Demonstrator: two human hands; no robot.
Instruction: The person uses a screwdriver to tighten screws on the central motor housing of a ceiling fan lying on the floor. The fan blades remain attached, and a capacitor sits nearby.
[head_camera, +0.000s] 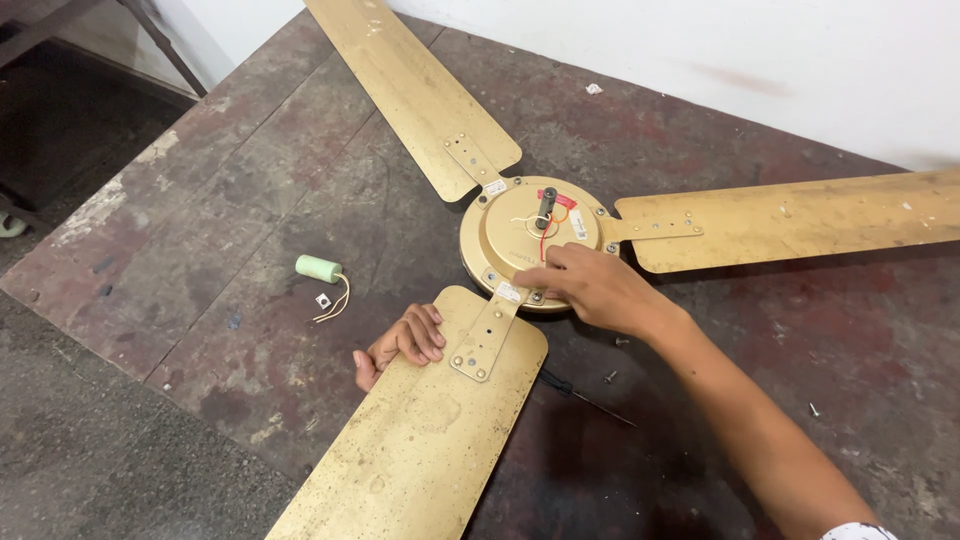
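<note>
Pressing the near blade (420, 440) flat, the left hand (400, 345) curls its grip over the blade's edge, while the right hand (600, 290) rests fingertips on the ceiling fan's motor housing (510, 245) (grip loose, holding nothing I can see). Loose screws (610, 377) on the worktop (250, 200) could roll off if the fan shifts.

ceiling fan blades (420, 440): thin gold-painted metal, dull, scuffed and spotted | motor housing (505, 245): smooth gold metal, slight sheen | blade brackets (487, 340): flat matt metal with shiny screw heads | capacitor (318, 268): smooth pale green plastic | floor (200, 250): rough, worn, dark reddish cement, matt | wall (700, 60): matt white plaster
</note>
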